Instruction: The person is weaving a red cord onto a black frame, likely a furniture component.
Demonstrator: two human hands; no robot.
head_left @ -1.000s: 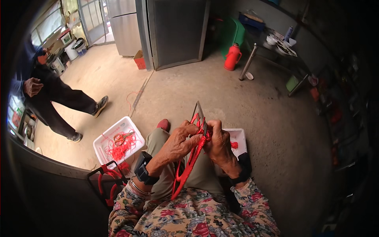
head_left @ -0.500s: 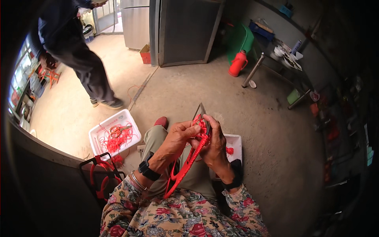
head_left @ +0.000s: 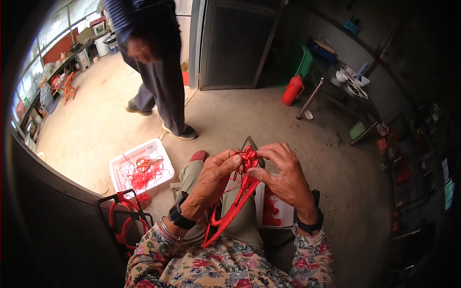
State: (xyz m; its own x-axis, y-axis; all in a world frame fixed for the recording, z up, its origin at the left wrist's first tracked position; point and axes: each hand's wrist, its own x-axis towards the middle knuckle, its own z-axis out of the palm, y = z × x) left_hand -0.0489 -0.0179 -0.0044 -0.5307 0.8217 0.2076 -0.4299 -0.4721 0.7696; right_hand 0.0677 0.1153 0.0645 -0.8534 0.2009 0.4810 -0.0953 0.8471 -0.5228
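Red cordwork [head_left: 246, 181]: looped knot [head_left: 248, 155] above ribbed, curving band [head_left: 240, 199] | between left hand [head_left: 215, 176], pinching the knot, and right hand [head_left: 287, 180], gripping its other side | left of hands, white tray [head_left: 167, 172]: tangled red cord [head_left: 140, 178], scissors [head_left: 144, 165] | below right hand, white box [head_left: 286, 212]: red material [head_left: 271, 213]

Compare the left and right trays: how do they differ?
The left tray holds tangled red cord and scissors; the right tray shows red material, no visible scissors. The left tray is almost fully in view; the right tray is partly hidden by the right hand. Both are white with red contents.
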